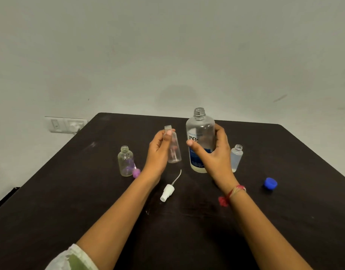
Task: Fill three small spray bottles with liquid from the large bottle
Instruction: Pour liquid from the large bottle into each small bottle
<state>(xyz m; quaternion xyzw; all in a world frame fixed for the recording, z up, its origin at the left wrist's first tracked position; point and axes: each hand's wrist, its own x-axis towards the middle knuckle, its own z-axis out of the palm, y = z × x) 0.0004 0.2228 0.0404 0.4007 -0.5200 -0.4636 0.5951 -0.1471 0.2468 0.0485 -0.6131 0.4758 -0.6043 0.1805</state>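
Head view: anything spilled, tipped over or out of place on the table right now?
No clear spill shows on the table. The white spray head and blue cap lie loose, fitting open bottles. The left hand holds a small bottle slightly tilted; the right hand grips the large bottle upright. Nothing stands out.

Large bottle (200,141): clear, blue label, neck open, upright, shallow liquid at base; right grip (212,154) wrapped round it. Slim small bottle (174,151): clear, uncapped, slightly tilted, raised in left grip (158,151). Round small bottle (125,162): open, standing at left on desk (70,191). Third small bottle (237,155): open, standing just right of large bottle.
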